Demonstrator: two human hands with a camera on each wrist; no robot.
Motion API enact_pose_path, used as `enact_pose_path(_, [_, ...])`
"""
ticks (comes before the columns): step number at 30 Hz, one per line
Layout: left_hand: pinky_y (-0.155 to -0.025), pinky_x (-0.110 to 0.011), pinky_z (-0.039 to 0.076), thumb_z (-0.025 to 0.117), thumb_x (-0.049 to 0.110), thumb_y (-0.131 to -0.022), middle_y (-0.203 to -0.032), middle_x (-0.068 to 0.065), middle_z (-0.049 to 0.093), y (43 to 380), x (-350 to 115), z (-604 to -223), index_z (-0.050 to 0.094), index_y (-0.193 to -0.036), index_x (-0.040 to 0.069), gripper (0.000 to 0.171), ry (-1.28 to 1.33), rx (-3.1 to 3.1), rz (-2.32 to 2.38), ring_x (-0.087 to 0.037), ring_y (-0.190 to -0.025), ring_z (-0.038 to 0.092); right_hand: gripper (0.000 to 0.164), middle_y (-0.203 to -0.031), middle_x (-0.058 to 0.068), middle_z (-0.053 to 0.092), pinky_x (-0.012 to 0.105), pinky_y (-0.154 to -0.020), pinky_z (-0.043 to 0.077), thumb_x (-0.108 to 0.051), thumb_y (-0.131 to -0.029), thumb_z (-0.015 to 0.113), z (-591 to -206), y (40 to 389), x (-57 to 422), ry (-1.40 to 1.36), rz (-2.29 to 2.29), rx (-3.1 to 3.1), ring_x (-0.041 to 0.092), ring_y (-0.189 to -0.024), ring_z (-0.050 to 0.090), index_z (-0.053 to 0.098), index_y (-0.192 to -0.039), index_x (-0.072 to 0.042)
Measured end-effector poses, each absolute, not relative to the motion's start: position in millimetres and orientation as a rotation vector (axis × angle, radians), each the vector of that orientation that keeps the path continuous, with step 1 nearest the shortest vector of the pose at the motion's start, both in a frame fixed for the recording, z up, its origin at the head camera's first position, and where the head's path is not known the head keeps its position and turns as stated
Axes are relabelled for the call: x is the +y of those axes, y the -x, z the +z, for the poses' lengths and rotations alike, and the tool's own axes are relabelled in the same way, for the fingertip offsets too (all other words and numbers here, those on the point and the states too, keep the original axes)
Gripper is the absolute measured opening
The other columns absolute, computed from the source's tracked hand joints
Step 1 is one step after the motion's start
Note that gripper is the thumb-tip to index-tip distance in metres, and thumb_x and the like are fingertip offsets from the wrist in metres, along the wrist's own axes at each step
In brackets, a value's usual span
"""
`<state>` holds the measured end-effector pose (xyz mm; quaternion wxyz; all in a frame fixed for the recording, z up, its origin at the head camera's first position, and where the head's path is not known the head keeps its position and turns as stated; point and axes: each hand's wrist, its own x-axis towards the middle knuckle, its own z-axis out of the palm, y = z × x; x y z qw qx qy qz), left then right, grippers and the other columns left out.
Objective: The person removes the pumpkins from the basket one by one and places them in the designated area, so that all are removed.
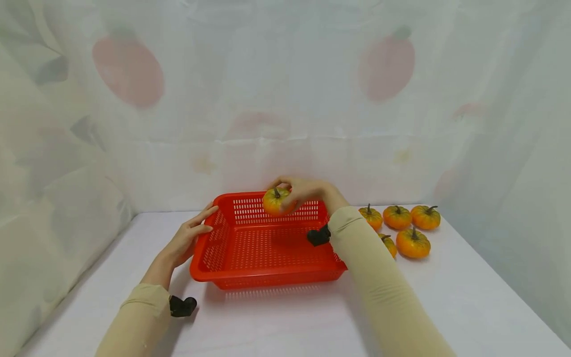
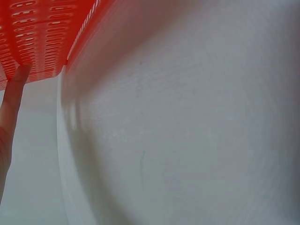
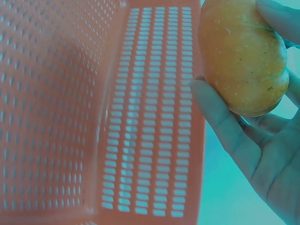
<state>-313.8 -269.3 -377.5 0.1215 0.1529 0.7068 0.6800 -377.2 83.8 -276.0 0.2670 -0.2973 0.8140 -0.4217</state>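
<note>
A small orange-and-green pumpkin is held in my right hand, above the far side of a red plastic basket. In the right wrist view the thumb and fingers lie around the pumpkin, close beside the basket's slotted wall. My left hand holds the basket's left rim, fingertips over the edge. From the left wrist view, one finger lies against the outside of the basket. The visible basket floor carries no pumpkins.
Several more pumpkins stand on the white table right of the basket, two partly hidden by my right sleeve. A pale curtain with fruit prints hangs behind and along both sides.
</note>
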Motion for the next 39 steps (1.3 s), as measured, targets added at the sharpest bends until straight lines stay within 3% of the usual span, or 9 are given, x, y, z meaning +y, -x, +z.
enact_pose_path(16, [-0.089,-0.025,0.058,0.044,0.010,-0.101,-0.170,0.007,-0.002,318.4,-268.6,-379.5,0.019,-0.159,0.015,0.063,-0.467,2.062,1.980,-0.002,-0.120,0.056,0.066,-0.142,0.016,0.043,0.033,-0.085,0.057,-0.010,-0.080,0.070,-256.3,374.9,150.0,0.744,-1.110,2.334,0.027,-0.117,0.051,0.044,-0.141,-0.020])
enact_pose_path(26, [-0.089,-0.023,0.058,0.043,0.011,-0.102,-0.170,0.007,-0.004,320.1,-271.1,-381.0,0.019,-0.158,0.015,0.062,-0.477,2.054,1.985,0.000,-0.121,0.055,0.067,-0.156,0.018,0.023,0.045,-0.094,0.057,-0.008,-0.083,0.067,-255.0,367.1,191.1,0.663,-1.147,2.386,0.033,-0.128,0.049,0.041,-0.143,-0.020])
enact_pose_path(34, [-0.090,-0.023,0.057,0.044,0.013,-0.102,-0.170,0.006,-0.004,322.3,-271.7,-380.1,0.019,-0.159,0.017,0.062,-0.466,2.091,1.966,0.002,-0.121,0.053,0.064,-0.148,0.018,0.033,0.040,-0.091,0.058,-0.010,-0.083,0.066,-255.4,361.6,223.9,0.599,-1.186,2.421,0.032,-0.121,0.053,0.041,-0.142,-0.020])
enact_pose_path(39, [-0.090,-0.023,0.057,0.045,0.014,-0.102,-0.170,0.006,-0.004,322.6,-272.8,-381.1,0.018,-0.159,0.016,0.062,-0.462,2.080,1.974,0.003,-0.121,0.054,0.064,-0.155,0.019,0.027,0.040,-0.091,0.058,-0.013,-0.084,0.067,-257.1,355.4,245.4,0.566,-1.186,2.476,0.034,-0.129,0.048,0.042,-0.142,-0.019])
